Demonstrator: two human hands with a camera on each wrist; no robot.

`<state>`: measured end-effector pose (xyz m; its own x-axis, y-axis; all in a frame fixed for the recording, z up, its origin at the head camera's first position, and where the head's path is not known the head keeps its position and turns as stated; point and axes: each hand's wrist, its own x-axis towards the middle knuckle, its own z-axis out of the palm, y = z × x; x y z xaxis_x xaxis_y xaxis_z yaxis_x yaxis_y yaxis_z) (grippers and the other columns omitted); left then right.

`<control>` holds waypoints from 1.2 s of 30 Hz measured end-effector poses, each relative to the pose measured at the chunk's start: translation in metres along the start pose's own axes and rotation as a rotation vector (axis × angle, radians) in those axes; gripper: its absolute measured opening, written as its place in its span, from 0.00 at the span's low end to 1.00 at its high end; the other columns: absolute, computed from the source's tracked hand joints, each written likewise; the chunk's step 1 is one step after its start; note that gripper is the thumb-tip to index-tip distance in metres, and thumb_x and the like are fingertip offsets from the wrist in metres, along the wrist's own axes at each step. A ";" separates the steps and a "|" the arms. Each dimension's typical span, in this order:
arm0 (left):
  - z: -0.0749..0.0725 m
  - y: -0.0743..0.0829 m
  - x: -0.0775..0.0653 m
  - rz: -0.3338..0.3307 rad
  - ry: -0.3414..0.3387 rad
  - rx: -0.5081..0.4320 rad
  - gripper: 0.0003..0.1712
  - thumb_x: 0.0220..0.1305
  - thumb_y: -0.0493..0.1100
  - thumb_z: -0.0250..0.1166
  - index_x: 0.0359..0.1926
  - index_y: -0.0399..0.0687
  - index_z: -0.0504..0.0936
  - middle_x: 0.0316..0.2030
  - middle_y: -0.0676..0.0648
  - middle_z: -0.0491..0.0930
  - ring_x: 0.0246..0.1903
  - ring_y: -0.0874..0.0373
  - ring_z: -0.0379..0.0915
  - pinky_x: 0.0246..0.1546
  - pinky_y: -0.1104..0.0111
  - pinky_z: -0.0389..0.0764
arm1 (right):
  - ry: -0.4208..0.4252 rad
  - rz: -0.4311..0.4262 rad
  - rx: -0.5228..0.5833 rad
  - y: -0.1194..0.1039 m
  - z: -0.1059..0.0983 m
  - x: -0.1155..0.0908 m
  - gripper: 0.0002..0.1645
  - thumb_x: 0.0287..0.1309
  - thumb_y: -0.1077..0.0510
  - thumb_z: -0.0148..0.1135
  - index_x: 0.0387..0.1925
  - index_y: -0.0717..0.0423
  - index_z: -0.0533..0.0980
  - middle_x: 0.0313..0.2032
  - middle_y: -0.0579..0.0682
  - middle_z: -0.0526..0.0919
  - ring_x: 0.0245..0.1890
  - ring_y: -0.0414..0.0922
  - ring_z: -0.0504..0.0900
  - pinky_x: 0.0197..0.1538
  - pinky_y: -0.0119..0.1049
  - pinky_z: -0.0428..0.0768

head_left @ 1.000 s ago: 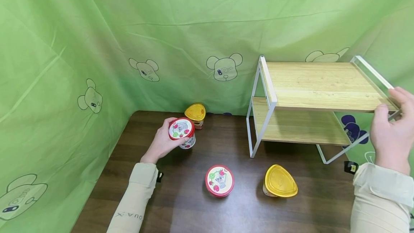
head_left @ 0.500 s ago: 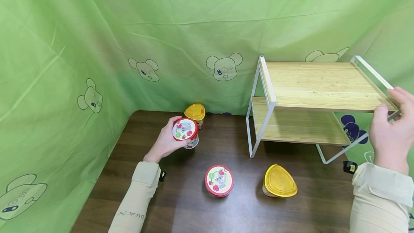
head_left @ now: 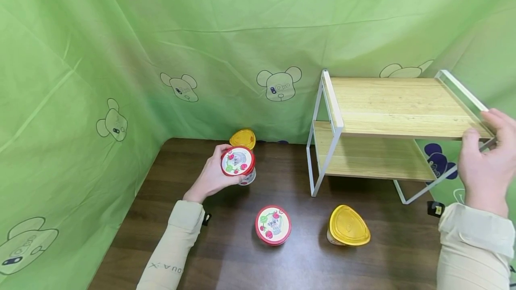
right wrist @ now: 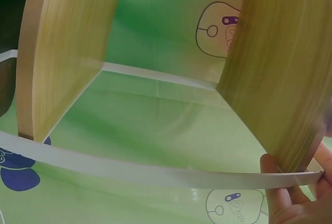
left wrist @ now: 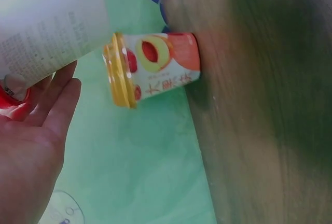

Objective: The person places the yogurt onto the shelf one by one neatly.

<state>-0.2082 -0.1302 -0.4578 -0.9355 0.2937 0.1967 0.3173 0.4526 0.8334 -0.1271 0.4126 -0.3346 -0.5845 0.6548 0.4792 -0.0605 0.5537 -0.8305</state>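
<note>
My left hand [head_left: 213,174] grips a white cup [head_left: 238,161] with a red-rimmed lid and a strawberry print, held up off the table. Just behind it stands a yellow-lidded cup [head_left: 242,139], partly hidden in the head view. Its peach picture shows in the left wrist view, where the white strawberry cup [left wrist: 52,24] sits at upper left in the fingers. At far right my right hand [head_left: 489,160] holds the near right corner of a two-tier wooden shelf [head_left: 403,106]. Thumb and fingers [right wrist: 279,199] lie around its white metal frame in the right wrist view.
Another red-lidded strawberry cup [head_left: 273,225] stands front and centre on the dark wooden table [head_left: 225,254]. To its right is another yellow-lidded cup [head_left: 348,226], in front of the shelf. Green cloth [head_left: 225,26] with bear drawings hangs behind and at the sides.
My left hand has carried the strawberry cup a short way to the right, and it covers more of the yellow-lidded cup behind. My right hand stays at the shelf corner.
</note>
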 end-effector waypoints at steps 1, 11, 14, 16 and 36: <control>0.001 0.002 0.000 0.008 -0.005 -0.002 0.52 0.44 0.48 0.83 0.67 0.52 0.62 0.55 0.48 0.76 0.52 0.53 0.74 0.53 0.54 0.79 | 0.003 -0.006 -0.003 -0.002 0.000 -0.001 0.28 0.66 0.66 0.50 0.64 0.46 0.77 0.65 0.36 0.72 0.64 0.36 0.68 0.70 0.30 0.62; 0.012 0.012 0.004 0.091 -0.020 0.031 0.55 0.40 0.50 0.85 0.67 0.50 0.63 0.57 0.51 0.71 0.55 0.55 0.69 0.56 0.55 0.77 | 0.057 -0.092 -0.065 -0.023 0.003 -0.016 0.25 0.65 0.64 0.53 0.62 0.52 0.78 0.64 0.40 0.75 0.62 0.36 0.68 0.64 0.28 0.66; 0.014 0.016 0.005 0.103 -0.034 0.039 0.56 0.39 0.52 0.84 0.68 0.50 0.62 0.57 0.51 0.69 0.56 0.55 0.67 0.56 0.55 0.77 | 0.079 -0.119 -0.056 -0.023 0.005 -0.016 0.24 0.64 0.64 0.53 0.61 0.53 0.79 0.62 0.40 0.76 0.62 0.36 0.69 0.63 0.27 0.66; 0.016 0.018 0.006 0.111 -0.044 0.043 0.57 0.40 0.53 0.84 0.68 0.51 0.62 0.58 0.51 0.69 0.56 0.55 0.67 0.55 0.55 0.78 | 0.085 -0.115 -0.053 -0.024 0.005 -0.016 0.24 0.64 0.64 0.54 0.60 0.52 0.80 0.62 0.39 0.76 0.61 0.36 0.69 0.63 0.27 0.66; 0.031 0.048 0.013 0.200 -0.120 -0.005 0.54 0.41 0.54 0.84 0.68 0.54 0.65 0.56 0.55 0.71 0.55 0.57 0.67 0.50 0.55 0.82 | 0.117 -0.122 -0.008 -0.027 0.005 -0.015 0.22 0.62 0.62 0.62 0.58 0.50 0.81 0.61 0.39 0.77 0.62 0.37 0.70 0.63 0.28 0.65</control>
<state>-0.2003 -0.0781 -0.4311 -0.8289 0.4751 0.2953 0.4930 0.3711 0.7869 -0.1202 0.3852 -0.3211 -0.4751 0.6376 0.6064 -0.1185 0.6365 -0.7621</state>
